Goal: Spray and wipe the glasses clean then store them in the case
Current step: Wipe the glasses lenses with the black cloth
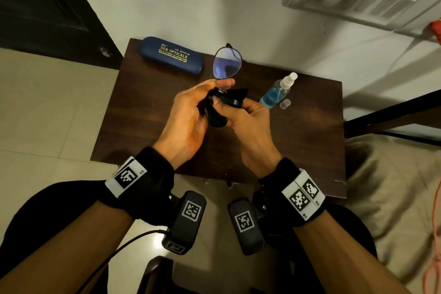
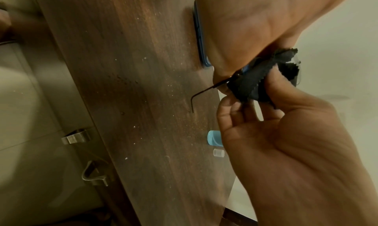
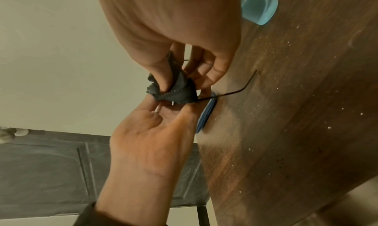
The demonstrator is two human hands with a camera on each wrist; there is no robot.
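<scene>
Above the table's [image 1: 152,112] centre, left hand [image 1: 191,114] holds the glasses [image 1: 228,62] while right hand [image 1: 248,119] pinches the cloth [image 1: 216,114] on 1 lens, case [image 1: 171,55] shut at 11 o'clock, likely needing opening next.

"SHA OPTICALS" on blue case [image 1: 171,55]

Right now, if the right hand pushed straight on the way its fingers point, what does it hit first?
The black cloth it pinches, with the glasses lens wrapped inside, then the left hand directly behind. The case lies further along the table, but depth there is unclear.
</scene>
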